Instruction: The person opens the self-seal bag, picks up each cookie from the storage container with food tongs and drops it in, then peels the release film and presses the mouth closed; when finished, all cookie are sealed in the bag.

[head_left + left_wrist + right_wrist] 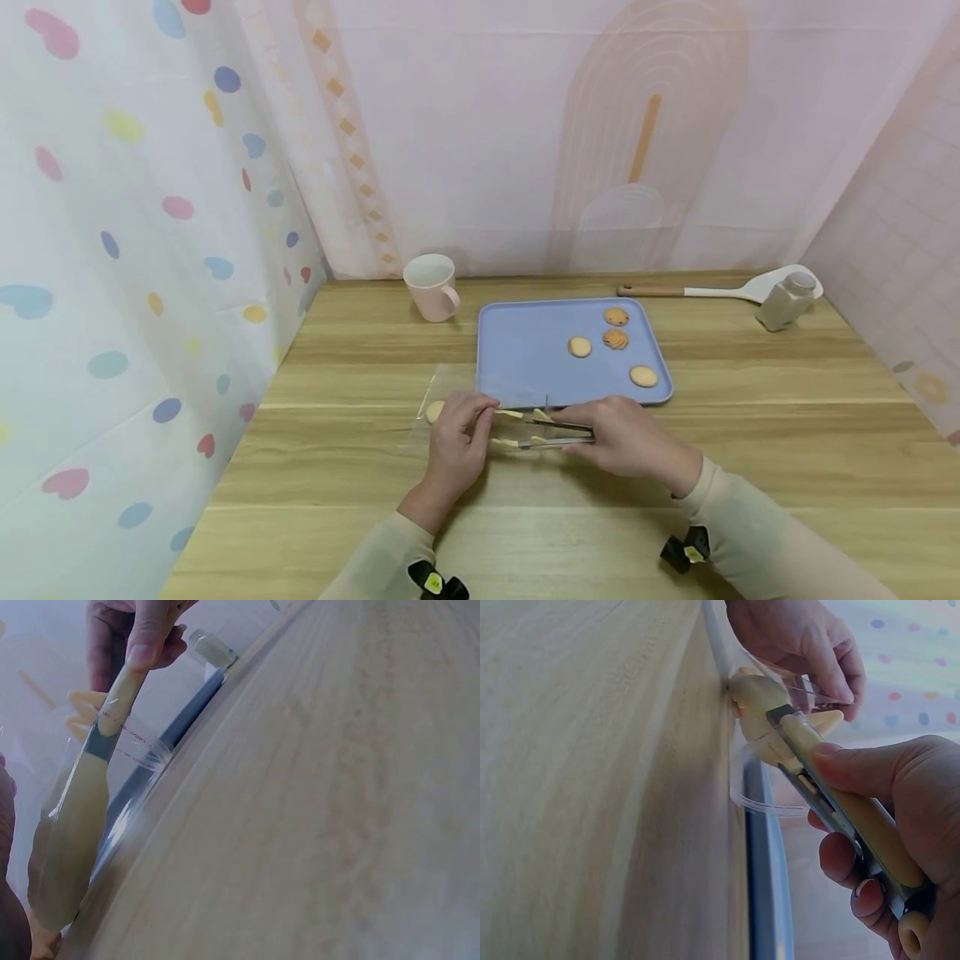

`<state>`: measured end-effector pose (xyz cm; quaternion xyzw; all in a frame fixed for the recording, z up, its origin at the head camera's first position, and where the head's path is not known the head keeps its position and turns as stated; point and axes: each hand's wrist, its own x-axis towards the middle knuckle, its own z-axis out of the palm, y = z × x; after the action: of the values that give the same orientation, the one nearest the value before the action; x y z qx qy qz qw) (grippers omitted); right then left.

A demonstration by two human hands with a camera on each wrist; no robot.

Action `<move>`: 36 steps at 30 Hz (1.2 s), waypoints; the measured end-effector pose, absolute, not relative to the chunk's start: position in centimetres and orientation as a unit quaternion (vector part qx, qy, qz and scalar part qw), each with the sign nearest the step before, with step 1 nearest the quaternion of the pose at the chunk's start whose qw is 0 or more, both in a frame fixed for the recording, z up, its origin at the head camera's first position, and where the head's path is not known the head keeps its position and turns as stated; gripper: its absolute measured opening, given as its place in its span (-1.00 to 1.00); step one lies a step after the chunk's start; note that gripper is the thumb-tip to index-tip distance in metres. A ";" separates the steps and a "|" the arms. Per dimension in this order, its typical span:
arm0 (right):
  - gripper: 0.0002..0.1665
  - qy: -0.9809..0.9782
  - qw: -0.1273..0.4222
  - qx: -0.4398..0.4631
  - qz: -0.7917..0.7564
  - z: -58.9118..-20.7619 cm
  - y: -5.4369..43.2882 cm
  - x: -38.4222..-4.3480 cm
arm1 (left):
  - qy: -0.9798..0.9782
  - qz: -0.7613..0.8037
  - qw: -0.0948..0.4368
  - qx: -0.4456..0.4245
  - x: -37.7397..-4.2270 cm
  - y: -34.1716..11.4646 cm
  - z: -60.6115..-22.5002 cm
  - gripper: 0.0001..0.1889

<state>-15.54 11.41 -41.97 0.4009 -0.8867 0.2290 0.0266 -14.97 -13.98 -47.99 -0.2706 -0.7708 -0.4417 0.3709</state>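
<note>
With its fingertips, my left hand (459, 433) pinches the edge of a clear zip bag (417, 429) that lies in front of the tray. A round pale cookie (434, 411) is inside the bag, partly behind the left hand. My right hand (622, 437) grips a pair of metal tongs (862, 825) with cream-coloured grips and heads. The tong heads (67, 840) reach into the bag's mouth, spread apart in the head view. In the right wrist view, the thumb presses along one tong arm. I cannot tell whether a cookie sits between the heads.
Behind the hands lies a blue tray (525, 350) with a pale cookie (580, 347), a swirled cookie (616, 339), a dotted cookie (617, 317) and another pale cookie (643, 377). A pink mug (431, 287) stands back left. A white spatula (720, 292) and a jar (786, 302) are back right.
</note>
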 end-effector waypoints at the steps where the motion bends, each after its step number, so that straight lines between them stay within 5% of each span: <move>1: -0.53 -0.886 0.021 0.402 0.231 -42.1 11.3 -15.6 | -0.770 -0.442 0.371 -0.271 -15.0 -14.0 -48.0 -0.87; 21: -0.55 -0.877 -0.005 0.408 0.252 -42.4 9.7 -16.9 | -0.774 -0.436 0.360 -0.285 -14.8 -13.7 -47.6 -0.87; 36: -0.48 -0.888 0.032 0.365 0.276 -40.9 15.4 -14.6 | -0.782 -0.429 0.372 -0.258 -15.0 -14.1 -48.0 -0.88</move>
<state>-14.57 15.42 -40.91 0.3652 -0.8885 0.2762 0.0316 -14.98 -14.10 -48.04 -0.2578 -0.7817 -0.4292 0.3718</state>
